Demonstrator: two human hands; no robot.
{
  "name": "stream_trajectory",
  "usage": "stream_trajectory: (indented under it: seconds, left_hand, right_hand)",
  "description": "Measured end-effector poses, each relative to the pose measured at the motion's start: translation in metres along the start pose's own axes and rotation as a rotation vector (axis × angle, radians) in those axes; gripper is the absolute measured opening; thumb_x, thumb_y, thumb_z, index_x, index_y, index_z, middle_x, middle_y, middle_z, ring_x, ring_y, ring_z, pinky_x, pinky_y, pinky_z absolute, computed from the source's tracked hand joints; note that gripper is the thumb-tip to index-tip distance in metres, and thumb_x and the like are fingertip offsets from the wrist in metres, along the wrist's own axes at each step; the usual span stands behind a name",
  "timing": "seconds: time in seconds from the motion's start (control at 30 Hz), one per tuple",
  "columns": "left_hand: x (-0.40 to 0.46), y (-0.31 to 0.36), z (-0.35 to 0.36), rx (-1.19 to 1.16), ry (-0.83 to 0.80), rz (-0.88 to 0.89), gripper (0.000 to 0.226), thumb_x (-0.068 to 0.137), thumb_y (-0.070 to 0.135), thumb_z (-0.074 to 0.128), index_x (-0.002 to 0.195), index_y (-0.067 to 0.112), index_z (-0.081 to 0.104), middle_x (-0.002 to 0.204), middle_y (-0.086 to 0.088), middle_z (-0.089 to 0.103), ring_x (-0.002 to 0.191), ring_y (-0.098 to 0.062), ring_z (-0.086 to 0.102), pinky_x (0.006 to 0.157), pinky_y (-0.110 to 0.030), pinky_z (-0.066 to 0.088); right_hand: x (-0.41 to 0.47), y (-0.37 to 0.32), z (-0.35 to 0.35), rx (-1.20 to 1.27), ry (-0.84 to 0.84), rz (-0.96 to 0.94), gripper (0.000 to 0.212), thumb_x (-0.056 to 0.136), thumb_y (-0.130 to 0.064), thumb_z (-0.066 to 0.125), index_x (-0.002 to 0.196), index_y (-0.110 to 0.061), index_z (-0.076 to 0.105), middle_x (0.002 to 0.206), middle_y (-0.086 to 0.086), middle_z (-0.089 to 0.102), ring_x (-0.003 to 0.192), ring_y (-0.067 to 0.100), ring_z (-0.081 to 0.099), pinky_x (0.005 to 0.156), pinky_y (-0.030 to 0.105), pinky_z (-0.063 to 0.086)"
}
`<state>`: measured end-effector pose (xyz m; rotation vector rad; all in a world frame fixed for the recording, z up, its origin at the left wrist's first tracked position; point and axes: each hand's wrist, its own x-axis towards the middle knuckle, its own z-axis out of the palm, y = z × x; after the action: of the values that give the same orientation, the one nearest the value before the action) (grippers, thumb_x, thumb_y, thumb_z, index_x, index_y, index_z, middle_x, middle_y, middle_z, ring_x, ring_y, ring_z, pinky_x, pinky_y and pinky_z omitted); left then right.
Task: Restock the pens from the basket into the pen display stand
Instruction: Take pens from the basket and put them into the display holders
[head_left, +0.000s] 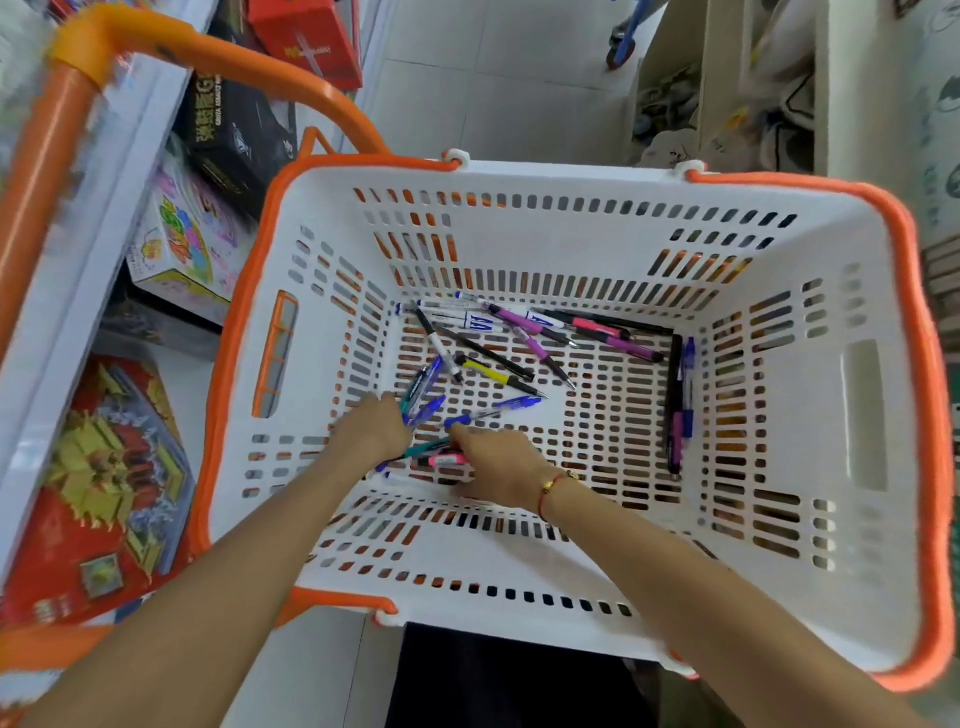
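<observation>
A white basket with an orange rim fills the view. Several pens lie scattered on its slotted floor: purple ones at the back, a yellow one in the middle, blue ones along the right wall. My left hand is down in the basket and grips a bunch of blue and teal pens. My right hand reaches beside it, fingers on a pink pen and a teal pen near the front wall. The pen display stand is out of view.
An orange cart handle arcs over the upper left. Boxed toys sit on a shelf to the left, with a red box lower down. White floor tiles lie beyond the basket. Cluttered shelving stands at the right.
</observation>
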<state>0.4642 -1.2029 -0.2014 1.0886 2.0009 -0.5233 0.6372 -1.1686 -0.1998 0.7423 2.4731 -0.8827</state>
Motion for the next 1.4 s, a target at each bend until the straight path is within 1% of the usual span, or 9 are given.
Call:
stream_trajectory:
  seconds: [0.23, 0.4, 0.6, 0.67, 0.8, 0.9, 1.0, 1.17, 1.4]
  left_hand:
    - [0.005, 0.005, 0.01, 0.267, 0.137, 0.1, 0.062, 0.09, 0.054, 0.059, 0.127, 0.007, 0.043, 0.121, -0.01, 0.057, 0.107, -0.026, 0.06, 0.078, -0.036, 0.047]
    - [0.006, 0.0, 0.013, 0.251, 0.151, 0.166, 0.047, 0.095, 0.041, 0.055, 0.124, 0.007, 0.043, 0.12, -0.011, 0.058, 0.103, -0.027, 0.061, 0.073, -0.035, 0.045]
    - [0.002, -0.002, 0.009, 0.163, 0.056, 0.181, 0.027, 0.102, 0.019, 0.042, 0.125, 0.006, 0.042, 0.102, -0.008, 0.062, 0.083, -0.026, 0.061, 0.064, -0.032, 0.043]
    - [0.002, -0.002, 0.002, -0.031, -0.102, 0.145, 0.029, 0.103, 0.021, 0.039, 0.128, 0.005, 0.039, 0.085, -0.006, 0.057, 0.069, -0.02, 0.055, 0.057, -0.031, 0.041]
    - [-0.021, 0.004, -0.027, -0.752, -0.463, 0.022, 0.018, 0.102, 0.012, 0.046, 0.116, 0.001, 0.051, 0.094, -0.009, 0.062, 0.08, -0.017, 0.064, 0.07, -0.028, 0.055]
    - [-0.048, 0.017, -0.046, -1.096, -0.584, 0.105, 0.015, 0.1, 0.016, 0.052, 0.11, 0.008, 0.059, 0.091, -0.005, 0.061, 0.084, -0.015, 0.06, 0.081, -0.032, 0.056]
    - [-0.059, 0.048, -0.06, -1.352, -0.649, 0.248, 0.025, 0.102, 0.015, 0.045, 0.123, 0.009, 0.057, 0.078, -0.001, 0.056, 0.07, -0.012, 0.053, 0.074, -0.032, 0.053]
    - [-0.062, 0.106, -0.078, -1.416, -0.589, 0.389, 0.023, 0.101, 0.016, 0.03, 0.097, 0.011, 0.052, 0.061, 0.004, 0.036, 0.047, -0.006, 0.031, 0.043, -0.017, 0.03]
    - [-0.057, 0.117, -0.076, -1.496, -0.57, 0.417, 0.031, 0.101, 0.042, 0.038, 0.098, 0.014, 0.05, 0.062, 0.004, 0.032, 0.047, -0.006, 0.028, 0.038, -0.015, 0.025]
  right_hand:
    - [0.01, -0.004, 0.003, -0.212, -0.07, -0.103, 0.053, 0.092, -0.034, 0.063, 0.133, -0.01, 0.038, 0.104, 0.011, 0.066, 0.086, 0.03, 0.065, 0.067, 0.036, 0.047]
    - [0.01, -0.007, 0.003, -0.269, -0.156, -0.152, 0.032, 0.095, -0.039, 0.057, 0.107, -0.01, 0.061, 0.099, 0.007, 0.067, 0.088, 0.025, 0.064, 0.072, 0.032, 0.047]
    - [0.002, 0.006, -0.014, -0.313, -0.262, -0.115, 0.043, 0.093, -0.042, 0.059, 0.116, -0.007, 0.06, 0.109, 0.01, 0.064, 0.099, 0.027, 0.061, 0.08, 0.035, 0.047]
    - [-0.008, 0.02, -0.021, -0.221, -0.289, -0.013, 0.04, 0.095, -0.042, 0.056, 0.115, -0.007, 0.06, 0.106, 0.01, 0.063, 0.095, 0.025, 0.06, 0.075, 0.032, 0.044]
    - [-0.032, 0.048, -0.046, 0.121, -0.34, 0.264, 0.038, 0.101, -0.042, 0.043, 0.093, -0.009, 0.058, 0.074, 0.0, 0.052, 0.063, 0.013, 0.047, 0.058, 0.023, 0.039]
    - [-0.057, 0.06, -0.076, 0.477, -0.345, 0.354, 0.034, 0.104, -0.034, 0.038, 0.09, -0.007, 0.054, 0.061, -0.009, 0.05, 0.054, 0.01, 0.037, 0.053, 0.02, 0.034]
    - [-0.08, 0.066, -0.101, 0.876, -0.186, 0.341, 0.025, 0.105, -0.023, 0.038, 0.085, -0.009, 0.045, 0.049, -0.01, 0.052, 0.041, 0.006, 0.031, 0.044, 0.017, 0.032]
    - [-0.093, 0.073, -0.12, 1.247, 0.043, 0.298, 0.027, 0.105, -0.02, 0.04, 0.085, -0.006, 0.052, 0.063, 0.005, 0.054, 0.038, 0.007, 0.028, 0.04, 0.016, 0.029]
    - [-0.09, 0.074, -0.127, 1.295, 0.237, 0.324, 0.021, 0.102, -0.024, 0.046, 0.098, -0.005, 0.051, 0.053, -0.007, 0.045, 0.042, 0.007, 0.028, 0.041, 0.017, 0.027]
